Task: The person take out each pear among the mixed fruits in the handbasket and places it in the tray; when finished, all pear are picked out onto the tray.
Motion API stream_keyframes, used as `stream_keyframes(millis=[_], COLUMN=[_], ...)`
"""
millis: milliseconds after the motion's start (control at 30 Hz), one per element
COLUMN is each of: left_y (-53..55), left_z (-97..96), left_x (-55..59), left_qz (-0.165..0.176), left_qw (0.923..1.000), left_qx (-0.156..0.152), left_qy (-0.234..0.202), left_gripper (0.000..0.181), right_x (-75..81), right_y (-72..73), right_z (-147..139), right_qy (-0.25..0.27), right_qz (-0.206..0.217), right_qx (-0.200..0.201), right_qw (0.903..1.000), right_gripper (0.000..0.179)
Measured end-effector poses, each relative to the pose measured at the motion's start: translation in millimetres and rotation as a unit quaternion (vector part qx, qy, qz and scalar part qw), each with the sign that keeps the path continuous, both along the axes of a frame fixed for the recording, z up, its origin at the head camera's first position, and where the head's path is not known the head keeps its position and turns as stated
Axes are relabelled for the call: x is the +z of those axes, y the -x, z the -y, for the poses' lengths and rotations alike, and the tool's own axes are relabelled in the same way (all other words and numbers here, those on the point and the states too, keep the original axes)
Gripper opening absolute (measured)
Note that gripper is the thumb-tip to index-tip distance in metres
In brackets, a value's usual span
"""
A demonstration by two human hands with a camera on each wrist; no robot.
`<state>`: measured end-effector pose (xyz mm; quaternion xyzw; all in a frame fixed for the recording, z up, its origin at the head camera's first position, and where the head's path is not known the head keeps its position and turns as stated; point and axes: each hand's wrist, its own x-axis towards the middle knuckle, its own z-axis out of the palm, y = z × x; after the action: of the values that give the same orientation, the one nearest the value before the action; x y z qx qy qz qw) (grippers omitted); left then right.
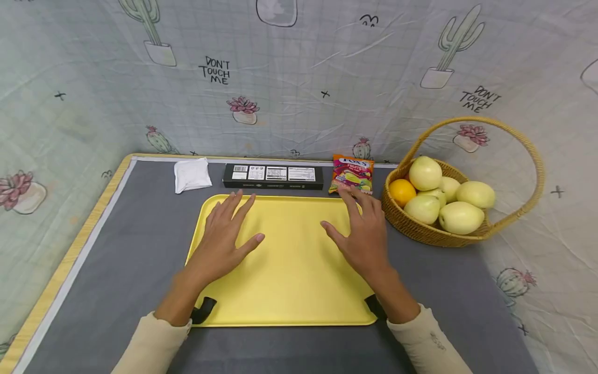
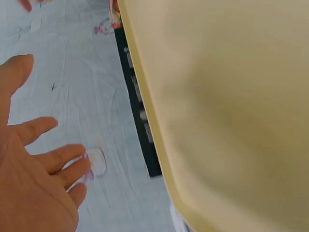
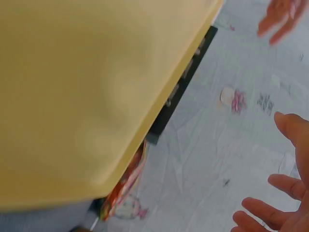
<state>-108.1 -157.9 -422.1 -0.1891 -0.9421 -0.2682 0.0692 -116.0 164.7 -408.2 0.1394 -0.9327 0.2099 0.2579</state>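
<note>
A yellow tray (image 1: pixel 289 280) lies flat on the grey table. Over its left part hovers my left hand (image 1: pixel 219 244), palm down with fingers spread, holding nothing. My right hand (image 1: pixel 364 236) is held likewise above the tray's right part, its fingertips near the orange candy packet (image 1: pixel 352 174). Both wrist views show the fingers straight or loosely bent, apart from the tray. Behind the tray's far edge lies a long black box (image 1: pixel 273 176) with white label panels. Left of the box is a small white packet (image 1: pixel 192 175).
At the right stands a wicker basket (image 1: pixel 420 235) with a tall arched handle. It holds several pale green fruits (image 1: pixel 461 217) and an orange (image 1: pixel 402 192). A cactus-print cloth (image 1: pixel 299 104) hangs close behind the table.
</note>
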Motion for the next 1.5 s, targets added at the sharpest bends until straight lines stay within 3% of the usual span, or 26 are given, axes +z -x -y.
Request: stream_keyframes(millis=[300, 600, 800, 1000, 1200, 1500], left_y=[-22.4, -41.9, -44.4, -44.6, -42.6, -38.1], left_z=[56.0, 107.6, 132.0, 145.8, 149.5, 150.5], left_x=[-2.3, -10.2, -22.5, -35.4, -41.3, -42.3], left_qz=[0.015, 0.070, 0.112, 0.119, 0.138, 0.204], left_qw=[0.9952, 0.9905, 0.9857, 0.9836, 0.9796, 0.9666], left_qx=[0.021, 0.030, 0.017, -0.020, -0.056, -0.050], left_qy=[-0.095, -0.115, -0.125, -0.134, -0.135, -0.147], left_gripper=[0.079, 0.085, 0.086, 0.084, 0.084, 0.084], right_x=[4.9, 9.8, 15.9, 22.0, 27.1, 36.1], right_y=[4.7, 9.8, 20.7, 34.2, 46.1, 64.9], right_z=[-36, -77, -102, -125, -139, -156], right_qy=[0.048, 0.076, 0.092, 0.110, 0.116, 0.098], right_qz=[-0.032, -0.043, -0.040, -0.042, -0.009, 0.065], right_qx=[-0.012, -0.041, -0.065, -0.077, -0.101, -0.133], right_qw=[0.9983, 0.9954, 0.9929, 0.9901, 0.9881, 0.9840], right_gripper=[0.085, 0.090, 0.088, 0.087, 0.081, 0.082])
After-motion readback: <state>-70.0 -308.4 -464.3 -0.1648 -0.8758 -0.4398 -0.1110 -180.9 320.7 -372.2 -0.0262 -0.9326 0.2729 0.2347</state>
